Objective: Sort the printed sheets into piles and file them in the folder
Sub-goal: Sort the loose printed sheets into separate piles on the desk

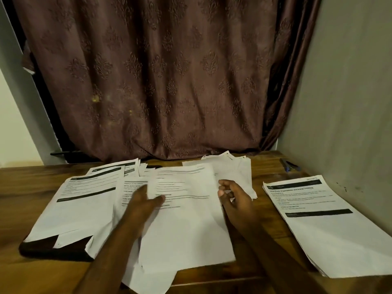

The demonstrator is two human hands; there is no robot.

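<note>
A middle printed sheet [186,219] lies on top of a loose pile in front of me. My left hand [142,202] pinches its left edge, thumb on top of the paper. My right hand [235,202] is at the sheet's right edge, fingers loosely curled, fingertips just touching it. A dark folder [53,249] lies at the lower left under a left pile [80,209] of sheets with black header bars. A right pile [322,225] lies apart near the wall. A back pile [235,172] of white sheets lies beyond my right hand.
Everything rests on a wooden table [25,187]. More printed sheets [118,167] fan out at the back left. A blue pen [289,164] lies at the back right. A brown curtain [161,81] hangs behind the table and a grey wall [350,113] borders its right side.
</note>
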